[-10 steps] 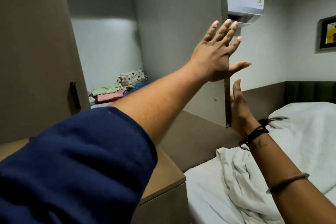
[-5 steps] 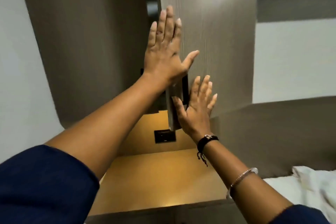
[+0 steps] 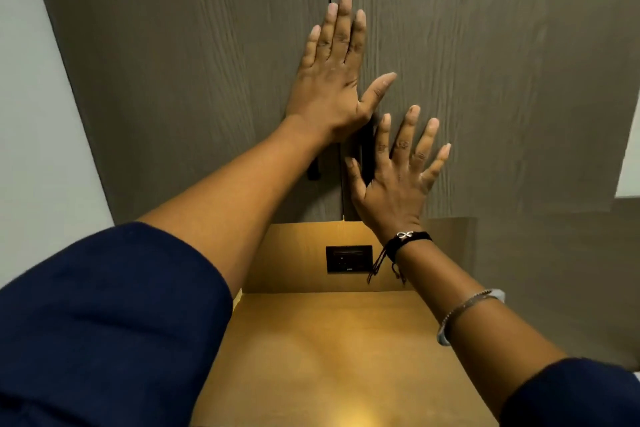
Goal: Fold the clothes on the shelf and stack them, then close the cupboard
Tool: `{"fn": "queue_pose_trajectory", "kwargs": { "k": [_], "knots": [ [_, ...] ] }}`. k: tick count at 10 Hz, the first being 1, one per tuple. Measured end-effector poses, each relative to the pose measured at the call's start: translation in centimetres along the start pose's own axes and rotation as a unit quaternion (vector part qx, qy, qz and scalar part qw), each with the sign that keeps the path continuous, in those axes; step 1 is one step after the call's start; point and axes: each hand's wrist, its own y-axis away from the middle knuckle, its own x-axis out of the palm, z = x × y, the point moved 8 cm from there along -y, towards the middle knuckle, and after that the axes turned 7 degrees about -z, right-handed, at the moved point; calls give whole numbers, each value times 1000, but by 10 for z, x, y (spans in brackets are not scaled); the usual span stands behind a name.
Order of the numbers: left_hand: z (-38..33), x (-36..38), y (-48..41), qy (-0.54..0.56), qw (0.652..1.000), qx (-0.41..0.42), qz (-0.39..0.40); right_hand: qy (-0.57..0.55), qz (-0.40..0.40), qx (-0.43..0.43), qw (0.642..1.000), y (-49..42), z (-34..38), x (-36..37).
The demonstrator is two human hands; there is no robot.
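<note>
The cupboard's two grey-brown wood-grain doors fill the upper view and meet at a thin vertical seam; the left door (image 3: 194, 80) and the right door (image 3: 502, 62) both stand flush. My left hand (image 3: 332, 80) lies flat over the seam, fingers pointing up. Lower and to the right, my right hand (image 3: 398, 177) presses flat on the right door with fingers spread. Neither hand holds anything. A black door handle (image 3: 313, 172) shows beside my left forearm. The clothes and the shelf are hidden behind the doors.
Below the doors a lit wooden countertop (image 3: 329, 357) stretches toward me, with a black wall socket (image 3: 349, 258) on its back panel. A pale wall (image 3: 38, 149) runs along the left. My blue sleeves cover the lower corners.
The right door has swung from wide open to flush against the left one, pushed by both hands. The clothes on the shelf and the bed have dropped out of sight.
</note>
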Motion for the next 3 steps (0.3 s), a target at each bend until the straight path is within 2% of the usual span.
{"fn": "queue_pose_trajectory", "kwargs": {
  "k": [2, 3],
  "knots": [
    [3, -8, 6, 20, 999, -13, 46, -54, 53, -22, 997, 3, 2, -8],
    [24, -33, 36, 8, 998, -62, 13, -304, 73, 52, 948, 5, -13, -57]
  ]
}}
